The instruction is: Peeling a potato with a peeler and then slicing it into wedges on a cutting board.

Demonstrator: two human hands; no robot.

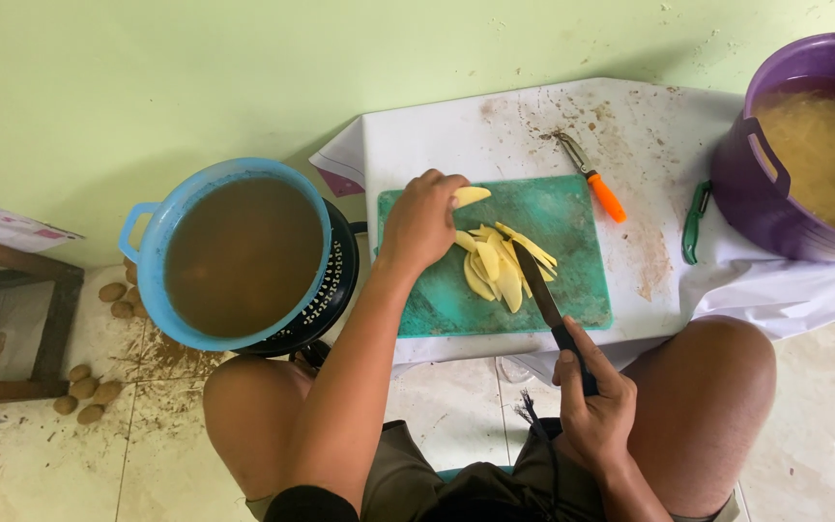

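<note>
Nearest: two bare knees and dark shorts of the seated person, over a pale tiled floor [437, 387] smeared with dirt. Right hand [593, 406], wrist low between the knees, grip clamped around the black handle of a kitchen knife [541, 295]; the dark, narrow blade slants up and left, its tip resting among the potato slices [500, 261]. Slices: pale yellow, thin, curved, moist-looking, heaped loosely at the middle of the cutting board [437, 300], a green plastic rectangle with a scuffed, scored face. Left hand [422, 220], forearm stretched long from the left knee, fingers curled with the grip pinched on one slice [471, 196] at the board's far edge. Board lies on a low table [466, 130] covered in white cloth, stained brown with grit. To the left, on the floor: round blue plastic tub [152, 237] of murky brown water, seated over a black perforated basket [335, 290]; small brown potatoes [84, 389] scattered beside it. Beyond the board: an orange-handled peeler [591, 179] and a green-handled peeler [693, 224], well apart. Far right: purple plastic bucket [756, 193] holding pale shredded strips in water. Farthest: plain light green wall.
</note>
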